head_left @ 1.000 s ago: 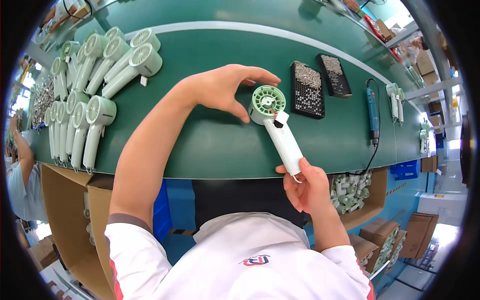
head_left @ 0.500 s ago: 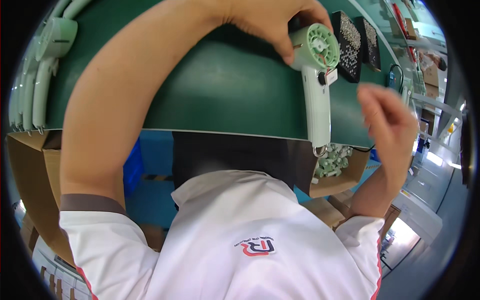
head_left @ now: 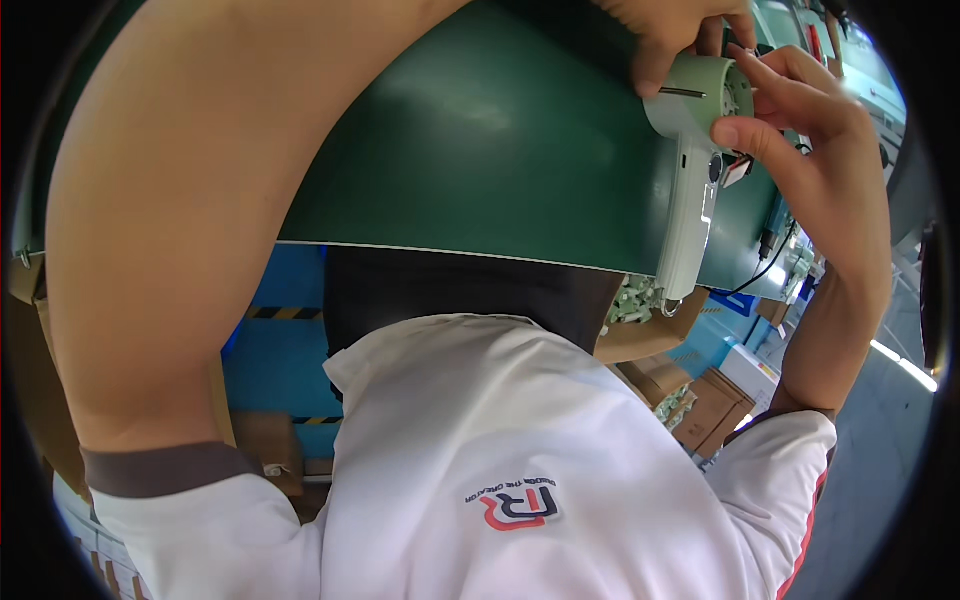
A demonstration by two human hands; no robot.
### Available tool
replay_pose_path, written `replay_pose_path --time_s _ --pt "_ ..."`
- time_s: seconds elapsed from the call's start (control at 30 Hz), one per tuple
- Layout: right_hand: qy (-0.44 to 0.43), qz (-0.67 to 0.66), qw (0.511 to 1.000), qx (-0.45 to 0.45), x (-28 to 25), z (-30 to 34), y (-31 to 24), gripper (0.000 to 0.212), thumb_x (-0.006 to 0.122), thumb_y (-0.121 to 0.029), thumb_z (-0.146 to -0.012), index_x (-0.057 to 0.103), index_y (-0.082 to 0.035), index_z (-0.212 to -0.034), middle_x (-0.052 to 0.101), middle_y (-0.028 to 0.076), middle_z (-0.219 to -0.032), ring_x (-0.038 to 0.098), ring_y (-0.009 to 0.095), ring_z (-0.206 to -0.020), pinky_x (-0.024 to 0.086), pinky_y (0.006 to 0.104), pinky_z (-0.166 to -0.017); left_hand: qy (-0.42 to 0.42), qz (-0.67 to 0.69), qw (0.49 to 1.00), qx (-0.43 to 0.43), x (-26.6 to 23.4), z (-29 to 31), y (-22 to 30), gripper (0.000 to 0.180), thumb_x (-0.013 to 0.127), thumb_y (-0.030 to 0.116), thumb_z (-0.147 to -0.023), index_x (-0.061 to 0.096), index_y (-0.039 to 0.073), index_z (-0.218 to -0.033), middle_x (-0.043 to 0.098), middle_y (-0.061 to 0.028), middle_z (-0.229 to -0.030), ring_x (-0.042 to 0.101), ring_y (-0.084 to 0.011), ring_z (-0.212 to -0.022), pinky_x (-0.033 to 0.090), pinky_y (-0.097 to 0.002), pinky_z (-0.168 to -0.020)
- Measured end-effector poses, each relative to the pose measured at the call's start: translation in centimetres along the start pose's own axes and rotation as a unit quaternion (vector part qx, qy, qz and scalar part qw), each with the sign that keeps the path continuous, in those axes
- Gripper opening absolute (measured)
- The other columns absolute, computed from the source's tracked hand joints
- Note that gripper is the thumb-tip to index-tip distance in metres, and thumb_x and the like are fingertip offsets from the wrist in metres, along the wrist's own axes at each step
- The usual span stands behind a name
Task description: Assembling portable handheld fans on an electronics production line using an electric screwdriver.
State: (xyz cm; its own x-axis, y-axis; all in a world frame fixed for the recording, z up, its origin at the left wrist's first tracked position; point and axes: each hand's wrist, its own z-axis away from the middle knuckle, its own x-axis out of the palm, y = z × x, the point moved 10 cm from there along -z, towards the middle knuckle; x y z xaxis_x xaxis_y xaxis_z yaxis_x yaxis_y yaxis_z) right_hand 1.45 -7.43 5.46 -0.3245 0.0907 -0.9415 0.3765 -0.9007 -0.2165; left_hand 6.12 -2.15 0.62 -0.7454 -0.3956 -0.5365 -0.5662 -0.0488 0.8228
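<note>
A pale green handheld fan [head_left: 688, 215] stands out at the right of the green table, its round head away from me and its handle toward the table's front edge. A metal ring hangs from the handle's end. My left hand [head_left: 685, 25] is closed on the far left side of the fan head. My right hand [head_left: 825, 130] grips the head's open face, with the thumb on its near rim and fingertips on the far rim. These fingers hide most of the inside of the head. A small white connector [head_left: 737, 172] on wires sticks out below the head.
Under the table edge, a cardboard box [head_left: 650, 335] holds several small pale green parts. Right of the fan lie a dark teal tool [head_left: 772, 232] and a black cable [head_left: 762, 272]. More cardboard boxes [head_left: 715, 410] stand on the floor at the right.
My right hand has come from beside the fan onto its head. The fan has shifted right in view and turned, its open face now toward my right hand. My left hand keeps its hold.
</note>
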Motion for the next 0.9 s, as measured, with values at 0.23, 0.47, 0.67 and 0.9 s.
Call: replay_pose_path --time_s 0.23,0.47,0.67,0.9 --pt "0.0 0.05 0.998 0.032 -0.2 0.4 1.7 0.055 0.085 -0.017 -0.082 0.068 0.008 -0.127 0.059 0.005 -0.099 0.06 0.011 -0.085 0.05 0.0282 -0.074 -0.02 0.041 0.998 0.033 0.4 -0.9 0.5 0.08 0.09 0.013 -0.065 0.059 -0.003 -0.138 0.076 -0.0154 -0.116 0.07 -0.0261 -0.106 0.054 -0.0344 -0.093" --pt "-0.004 0.071 0.996 0.05 -1.1 -0.3 0.1 0.034 0.082 -0.013 -0.084 0.071 0.008 -0.108 0.063 0.01 -0.086 0.062 0.017 -0.073 0.05 0.0313 -0.067 0.038 0.133 0.99 0.039 -0.1 -0.4 0.8 0.094 0.095 0.021 -0.063 0.054 -0.005 -0.144 0.075 -0.0168 -0.11 0.07 -0.0232 -0.101 0.054 -0.0339 -0.09" --pt "-0.009 0.003 0.991 0.131 -2.0 -0.6 -1.0 0.032 0.086 -0.008 -0.078 0.073 0.009 -0.103 0.065 0.012 -0.082 0.059 0.014 -0.071 0.046 0.0306 -0.064 0.022 0.16 0.987 -0.002 0.0 -0.5 1.2 0.092 0.092 0.018 -0.069 0.049 -0.006 -0.147 0.075 -0.0132 -0.104 0.067 -0.0171 -0.094 0.053 -0.0297 -0.085" --pt "0.091 -0.152 0.984 0.033 -3.4 2.6 2.2 0.037 0.081 -0.007 -0.084 0.072 0.004 -0.119 0.067 0.011 -0.087 0.061 0.017 -0.072 0.048 0.031 -0.065 -0.003 0.145 0.989 0.017 0.3 -2.0 1.7 0.093 0.091 0.012 -0.074 0.041 -0.009 -0.149 0.073 -0.0194 -0.119 0.068 -0.021 -0.108 0.051 -0.0318 -0.099"
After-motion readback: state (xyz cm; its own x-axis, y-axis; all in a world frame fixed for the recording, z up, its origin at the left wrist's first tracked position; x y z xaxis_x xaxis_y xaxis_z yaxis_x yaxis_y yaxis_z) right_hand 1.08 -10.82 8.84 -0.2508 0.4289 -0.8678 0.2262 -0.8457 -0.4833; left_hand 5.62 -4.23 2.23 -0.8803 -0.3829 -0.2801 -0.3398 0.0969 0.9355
